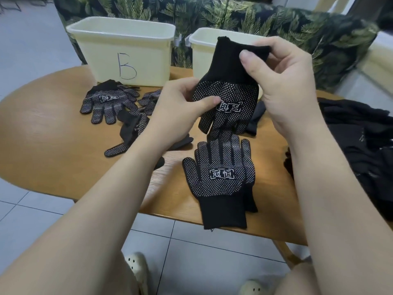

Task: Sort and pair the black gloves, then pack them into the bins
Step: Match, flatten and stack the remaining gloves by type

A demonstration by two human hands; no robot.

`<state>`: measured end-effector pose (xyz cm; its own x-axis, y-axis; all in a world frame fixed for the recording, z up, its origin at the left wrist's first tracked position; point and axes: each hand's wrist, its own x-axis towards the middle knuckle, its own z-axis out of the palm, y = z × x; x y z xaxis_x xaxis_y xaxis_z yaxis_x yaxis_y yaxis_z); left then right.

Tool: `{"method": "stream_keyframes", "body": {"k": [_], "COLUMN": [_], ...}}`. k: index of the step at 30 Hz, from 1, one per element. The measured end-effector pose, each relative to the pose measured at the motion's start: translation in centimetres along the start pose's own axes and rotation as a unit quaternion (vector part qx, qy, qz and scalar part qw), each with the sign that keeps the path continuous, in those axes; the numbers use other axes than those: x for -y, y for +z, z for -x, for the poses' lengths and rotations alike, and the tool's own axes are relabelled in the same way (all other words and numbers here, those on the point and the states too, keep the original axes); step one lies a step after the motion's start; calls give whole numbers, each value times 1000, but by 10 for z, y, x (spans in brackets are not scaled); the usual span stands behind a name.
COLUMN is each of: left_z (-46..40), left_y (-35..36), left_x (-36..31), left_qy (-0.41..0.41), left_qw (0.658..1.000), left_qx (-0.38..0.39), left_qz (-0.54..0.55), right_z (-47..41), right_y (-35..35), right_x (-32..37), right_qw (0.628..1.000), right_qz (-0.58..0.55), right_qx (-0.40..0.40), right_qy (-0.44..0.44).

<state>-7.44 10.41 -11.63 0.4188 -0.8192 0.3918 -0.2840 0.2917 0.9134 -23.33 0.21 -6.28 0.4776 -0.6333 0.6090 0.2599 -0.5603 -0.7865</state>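
**Dotted black glove held up over the table**

Head view: both hands hold one black glove [228, 96] above the wooden table [53, 133], cuff up and fingers hanging down. The right hand [285, 81] pinches the plain ribbed cuff between thumb and curled fingers. The left hand [180, 103] grips the glove's left edge, thumb pressed on the palm side. That side is covered with small white dots and bears a white boxed label, seen upside down.

Just below it, a second glove [221, 177] lies flat on the table, dotted side up, fingers pointing away, cuff toward the near edge, with another glove partly showing under it.

More gloves [110, 103] lie scattered at the left, near a pale yellow bin [127, 52] marked "B". A second pale bin [202, 50] stands beside it, partly hidden by the held glove. A dark heap of gloves [357, 135] sits at the table's right end.
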Motion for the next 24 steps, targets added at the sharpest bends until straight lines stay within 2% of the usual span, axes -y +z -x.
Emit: {"method": "stream_keyframes", "body": {"k": [8, 12, 17, 19, 24], "left_z": [-6, 6, 35, 47, 73], "left_y": [10, 7, 0, -4, -16], "left_x": [8, 8, 7, 6, 0], "left_qy": [21, 18, -25, -24, -17], "left_qw": [999, 996, 991, 983, 969], "left_qx": [-4, -1, 67, 102, 124], "left_qz": [-31, -90, -109, -150, -214], "right_z": [7, 22, 48, 58, 85], "right_y": [-9, -9, -7, -7, -13], "right_x": [-5, -7, -6, -6, -2], "right_qw": [1000, 999, 995, 992, 987], "right_qz": [21, 30, 56, 81, 101], "right_qx": [11, 22, 68, 87, 106], "right_qy": [-12, 12, 45, 48, 65]}}
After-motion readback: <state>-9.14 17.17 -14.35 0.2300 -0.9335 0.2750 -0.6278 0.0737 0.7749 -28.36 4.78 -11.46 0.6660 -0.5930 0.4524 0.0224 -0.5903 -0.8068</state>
